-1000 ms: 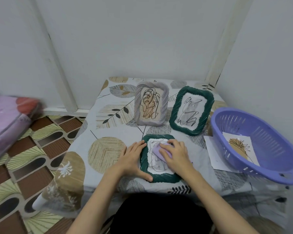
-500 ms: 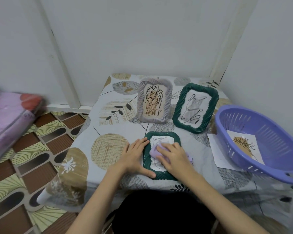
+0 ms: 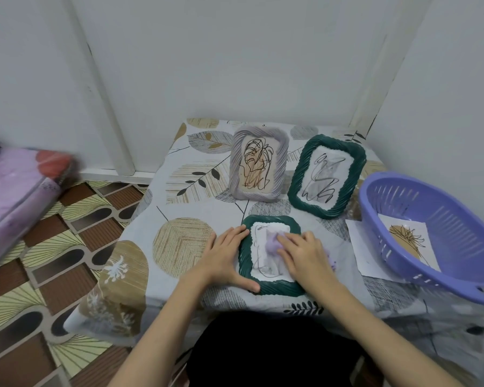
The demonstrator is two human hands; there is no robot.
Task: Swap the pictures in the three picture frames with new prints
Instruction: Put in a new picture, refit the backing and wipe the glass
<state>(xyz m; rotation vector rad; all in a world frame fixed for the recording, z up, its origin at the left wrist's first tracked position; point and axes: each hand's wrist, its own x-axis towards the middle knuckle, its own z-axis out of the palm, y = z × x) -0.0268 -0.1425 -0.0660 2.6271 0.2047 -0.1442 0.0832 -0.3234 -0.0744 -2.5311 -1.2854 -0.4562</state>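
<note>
A dark green picture frame (image 3: 280, 287) lies flat near the table's front edge, with a line-drawing print under its glass. My left hand (image 3: 224, 255) rests against its left side, fingers straight along the rim and thumb at the bottom corner. My right hand (image 3: 305, 255) presses a small purple cloth (image 3: 271, 244) flat onto the glass. Behind stand a grey frame (image 3: 235, 169) with a leaf drawing and a second green frame (image 3: 299, 174) with a scribble print.
A purple plastic basket (image 3: 458, 219) at the right holds a loose print (image 3: 408, 241) and sits partly on a white sheet (image 3: 361, 247). The leaf-patterned tablecloth (image 3: 179, 191) covers a small table in a wall corner. A pink mattress (image 3: 11, 191) lies on the floor at the left.
My right hand has slid the purple cloth a little across the glass of the flat frame. My left hand has stayed on the frame's left edge. The view has shifted slightly.
</note>
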